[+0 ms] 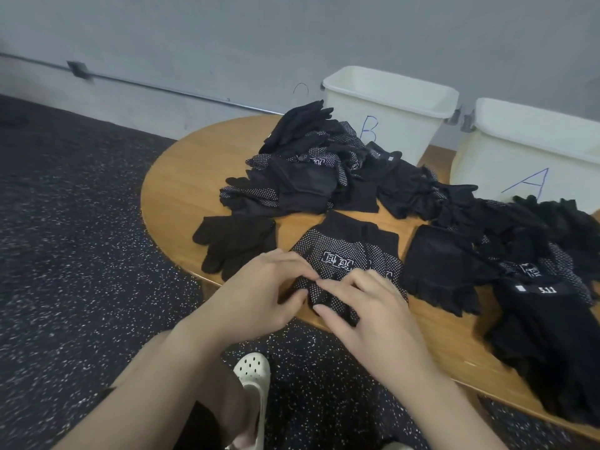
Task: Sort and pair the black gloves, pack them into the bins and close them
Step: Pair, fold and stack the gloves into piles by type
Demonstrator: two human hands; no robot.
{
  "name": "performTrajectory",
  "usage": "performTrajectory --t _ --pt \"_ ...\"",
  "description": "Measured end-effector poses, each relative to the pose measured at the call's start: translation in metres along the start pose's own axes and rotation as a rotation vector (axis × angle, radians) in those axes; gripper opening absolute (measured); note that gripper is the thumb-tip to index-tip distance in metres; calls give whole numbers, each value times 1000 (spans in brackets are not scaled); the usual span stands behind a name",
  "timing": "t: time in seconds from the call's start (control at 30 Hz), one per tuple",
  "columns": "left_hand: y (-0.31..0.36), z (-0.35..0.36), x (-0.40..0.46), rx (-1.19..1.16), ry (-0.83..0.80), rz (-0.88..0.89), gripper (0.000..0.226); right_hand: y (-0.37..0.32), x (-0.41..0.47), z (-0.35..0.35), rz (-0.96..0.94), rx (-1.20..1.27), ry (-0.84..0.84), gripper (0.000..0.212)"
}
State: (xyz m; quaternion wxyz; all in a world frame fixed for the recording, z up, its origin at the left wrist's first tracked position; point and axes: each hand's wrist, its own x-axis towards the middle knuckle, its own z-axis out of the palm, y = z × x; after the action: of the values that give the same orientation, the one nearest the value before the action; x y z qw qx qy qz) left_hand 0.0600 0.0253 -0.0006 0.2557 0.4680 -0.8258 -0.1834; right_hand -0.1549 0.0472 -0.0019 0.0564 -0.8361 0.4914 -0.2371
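A dotted black glove (344, 251) lies at the near edge of the round wooden table (181, 177), cuff pointing away from me. My left hand (259, 293) and my right hand (367, 306) both pinch its finger end, fingertips meeting over the fabric. A plain black glove (235, 240) lies flat to the left. To the right sits a fingerless black glove (444, 271). A pile of mixed black gloves (308, 164) fills the table's middle and stretches right. Two white bins stand at the back, one marked B (389, 115), one marked A (526, 157), both without lids on.
More black gloves, one labelled 5.11 (548, 323), lie stacked at the right edge of the table. Dark speckled floor (81, 222) surrounds the table. My foot in a white clog (253, 378) rests below the table edge. A grey wall runs behind the bins.
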Motion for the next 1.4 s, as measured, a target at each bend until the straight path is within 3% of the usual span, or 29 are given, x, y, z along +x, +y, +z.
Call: performTrajectory --t 0.17,0.3,0.53,0.7,0.83,0.93,1.17,1.4 --pt "-1 2 -1 -63 95 -88 34 6 2 -1 -59 -41 -68 31" --pt "2 4 5 -46 160 -63 30 4 2 -2 -42 -57 -79 24" --pt "0 9 25 26 177 -43 23 -4 9 -2 37 -43 -1 27" --pt "-5 9 33 -29 209 -95 23 0 14 2 117 47 23 41" --pt "-5 14 39 -31 243 -103 22 3 13 -2 60 67 -85 36" --pt "-3 18 43 -4 256 -79 21 6 6 -8 -23 66 -184 43" --pt "3 29 61 63 187 -35 29 4 -11 -12 -99 90 -231 48" --pt "-2 51 81 305 -179 -40 57 13 -17 -12 -25 106 2 38"
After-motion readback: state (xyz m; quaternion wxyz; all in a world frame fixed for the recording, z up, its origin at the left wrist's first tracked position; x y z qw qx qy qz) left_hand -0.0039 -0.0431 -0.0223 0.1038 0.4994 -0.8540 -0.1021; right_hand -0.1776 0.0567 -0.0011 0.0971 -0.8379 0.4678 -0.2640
